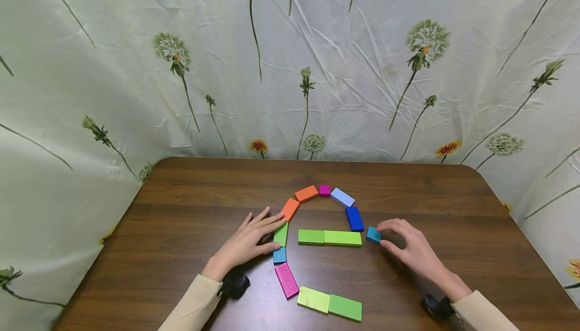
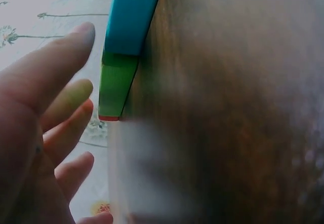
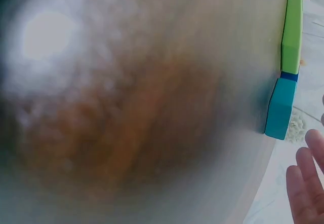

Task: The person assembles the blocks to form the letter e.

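Flat coloured blocks form a rounded outline on the wooden table. My left hand (image 1: 249,238) lies spread at its left side, fingertips by the lower orange block (image 1: 290,209) and the green block (image 1: 281,234), thumb near a small blue block (image 1: 279,255). In the left wrist view its fingers look straight beside the blocks. My right hand (image 1: 412,245) has thumb and fingers at a small teal block (image 1: 373,234), right of the dark blue block (image 1: 355,219). From the right wrist, a gap shows between the visible fingers and the teal block (image 3: 281,110); the thumb is hidden there.
A bar of two green blocks (image 1: 343,238) crosses the middle. Above are another orange block (image 1: 306,193), a magenta block (image 1: 324,190) and a light blue block (image 1: 342,197). Below lie a pink block (image 1: 287,280), a lime block (image 1: 313,300) and a green block (image 1: 345,308).
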A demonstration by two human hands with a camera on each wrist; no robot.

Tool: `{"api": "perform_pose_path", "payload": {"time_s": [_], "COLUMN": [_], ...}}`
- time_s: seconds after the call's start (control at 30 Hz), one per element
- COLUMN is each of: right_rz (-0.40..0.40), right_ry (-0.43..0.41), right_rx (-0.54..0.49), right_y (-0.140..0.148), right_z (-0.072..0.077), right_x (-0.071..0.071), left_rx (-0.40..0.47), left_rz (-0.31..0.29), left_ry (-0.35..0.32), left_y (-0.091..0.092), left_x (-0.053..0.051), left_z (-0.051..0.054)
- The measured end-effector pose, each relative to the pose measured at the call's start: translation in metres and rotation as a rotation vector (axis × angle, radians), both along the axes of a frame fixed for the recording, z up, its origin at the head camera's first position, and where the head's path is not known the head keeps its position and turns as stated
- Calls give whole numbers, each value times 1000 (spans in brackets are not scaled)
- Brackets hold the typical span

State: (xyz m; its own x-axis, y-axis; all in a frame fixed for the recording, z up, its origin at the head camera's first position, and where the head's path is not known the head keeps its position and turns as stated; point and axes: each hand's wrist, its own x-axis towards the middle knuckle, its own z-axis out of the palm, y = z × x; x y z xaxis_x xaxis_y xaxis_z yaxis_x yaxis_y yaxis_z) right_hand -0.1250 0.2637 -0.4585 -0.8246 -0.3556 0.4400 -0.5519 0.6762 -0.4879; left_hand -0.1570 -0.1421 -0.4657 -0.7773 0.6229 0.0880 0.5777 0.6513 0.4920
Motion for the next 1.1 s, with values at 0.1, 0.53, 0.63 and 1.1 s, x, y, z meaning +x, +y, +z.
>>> {"api": "perform_pose_path", "payload": {"time_s": [0.1, 0.53, 0.63, 1.1], "right_rz": [-8, -11, -15, -15], "right_ry": [-5, -43, -63, -127], "right_rx": [10, 39, 45, 70], "right_y": [0, 0, 0, -1], "right_z": [-1, -4, -5, -7], "right_x": [-2, -6, -7, -10], "left_rx": [-8, -69, -86, -116], "left_rz": [-27, -145, -147, -146], "left_ry": [9, 10, 10, 26], "left_y": [4, 24, 26, 31], "left_x": [0, 6, 7, 8], "left_z": [1, 6, 6, 6]}}
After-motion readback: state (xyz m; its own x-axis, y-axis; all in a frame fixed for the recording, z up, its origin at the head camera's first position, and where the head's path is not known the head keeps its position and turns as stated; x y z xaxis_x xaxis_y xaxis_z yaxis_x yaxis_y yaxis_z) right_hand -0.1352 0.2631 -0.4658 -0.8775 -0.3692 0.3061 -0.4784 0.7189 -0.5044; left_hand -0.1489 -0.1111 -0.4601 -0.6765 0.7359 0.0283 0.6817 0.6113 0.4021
